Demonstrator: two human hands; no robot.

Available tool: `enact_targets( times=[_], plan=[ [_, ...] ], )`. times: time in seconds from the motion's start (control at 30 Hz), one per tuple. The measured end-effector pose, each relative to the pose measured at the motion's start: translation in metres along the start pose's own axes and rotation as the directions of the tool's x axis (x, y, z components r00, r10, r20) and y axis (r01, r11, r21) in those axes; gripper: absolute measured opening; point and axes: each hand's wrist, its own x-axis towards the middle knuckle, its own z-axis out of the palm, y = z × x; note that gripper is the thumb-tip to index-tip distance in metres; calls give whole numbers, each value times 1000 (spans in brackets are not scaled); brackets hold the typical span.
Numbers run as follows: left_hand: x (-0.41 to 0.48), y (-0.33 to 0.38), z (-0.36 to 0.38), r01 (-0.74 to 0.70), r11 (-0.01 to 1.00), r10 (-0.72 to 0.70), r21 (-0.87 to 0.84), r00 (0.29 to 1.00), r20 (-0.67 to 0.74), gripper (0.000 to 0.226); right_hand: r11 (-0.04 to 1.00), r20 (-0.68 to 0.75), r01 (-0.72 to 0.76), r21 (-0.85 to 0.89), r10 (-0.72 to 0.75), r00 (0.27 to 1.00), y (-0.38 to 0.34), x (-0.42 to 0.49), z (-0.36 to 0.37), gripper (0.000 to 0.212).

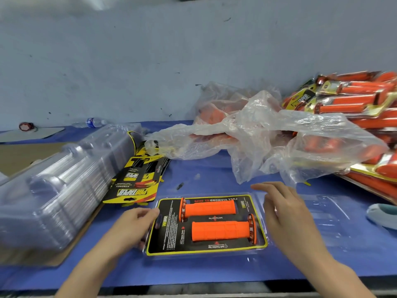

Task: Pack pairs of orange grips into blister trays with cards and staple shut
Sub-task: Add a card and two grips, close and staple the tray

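On the blue-covered counter [214,269], nearest the person, lies a clear plastic blister tray [214,254]. It holds a black card with a yellow border [169,231], and two orange ribbed rubber handlebar grips [221,231] lie side by side on the card, flanges at opposite ends. The tray's clear lid half [322,218] lies open flat to the right.

The left hand [131,226] has its grip closed on the tray's left edge, with the thumb on top and the fingers curled. The right hand [285,214] hovers over the tray's right edge with a loose, spread grip that holds nothing.

Farther left, a tall stack of empty clear trays [64,186] lies beside a pile of yellow-and-black printed cards [137,181]. Beyond them is a crumpled clear plastic bag [268,136] with orange pieces inside. A heap of finished orange packs [354,100] sits at the far right.
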Motion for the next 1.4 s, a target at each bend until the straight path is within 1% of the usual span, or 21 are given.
enact_targets(
  times=[0.03,0.1,0.17,0.23,0.27,0.33,0.4,0.47,0.53,0.6,0.73,0.83,0.9,0.97,1.03,1.1,1.13,1.17,1.23,1.33,1.4],
  plan=[
    [-2,0,-1,-14,1000,14,-1,1000,19,28,997,-55,-25,70,29,998,-3,-6,-5,41],
    [-6,-1,-3,-63,998,62,31,997,36,24,939,-79,-173,298,205,976,-12,-19,-14,39],
    [-10,-1,-2,-101,993,98,66,994,46,17,766,-15,-354,537,428,903,-16,-34,-16,37],
    [-12,2,0,-132,988,129,84,991,45,10,534,45,-477,698,632,774,-17,-48,-14,34],
    [-13,2,0,-143,986,140,82,989,41,8,422,63,-509,751,720,691,-19,-54,-15,33],
    [-14,3,1,-155,986,153,69,988,35,4,255,70,-522,814,849,524,-23,-62,-17,29],
    [-16,4,0,-163,984,161,73,987,31,4,87,144,-467,880,887,438,-28,-68,-20,15],
    [-16,3,1,-166,983,164,79,986,30,8,-93,303,-470,878,868,394,-31,-71,-22,31],
    [-17,4,0,-165,983,164,81,986,24,11,-183,384,-459,870,834,395,-31,-71,-25,40],
    [-18,4,1,-162,984,160,75,987,22,12,-223,409,-424,878,809,422,-35,-65,-27,37],
    [-17,2,0,-169,984,169,62,986,-3,16,-177,367,-402,898,805,465,-39,-59,-21,33],
    [-14,0,0,-169,983,171,64,985,-15,17,-18,270,-431,902,803,532,-46,-59,-15,24],
    [-13,-1,0,-168,985,169,49,986,-7,17,178,148,-428,886,767,624,-50,-62,-8,21],
    [-14,-1,0,-165,985,165,51,986,1,16,452,7,-391,802,647,762,-52,-68,0,29],
    [-15,-1,-1,-170,983,170,65,985,4,15,735,-106,-265,624,416,903,-53,-73,5,31],
    [-15,-1,-3,-167,982,167,89,986,8,13,943,-171,-38,330,99,980,-46,-75,6,23],
    [-15,0,-3,-166,982,165,90,986,14,12,985,-162,72,157,-46,986,-39,-74,6,21],
    [-15,-1,-4,-174,980,172,92,985,22,13,986,-140,169,8,-166,976,-33,-74,7,23],
    [-15,-3,-5,-207,972,205,111,978,32,18,930,-71,319,-184,-336,939,-21,-70,6,32],
    [-14,-6,-9,-222,971,219,89,975,45,20,831,-33,444,-334,-481,876,-8,-65,6,34],
    [-16,-7,-11,-174,985,173,4,980,95,35,781,-34,505,-366,-554,832,-3,-62,6,30]
  ],
)
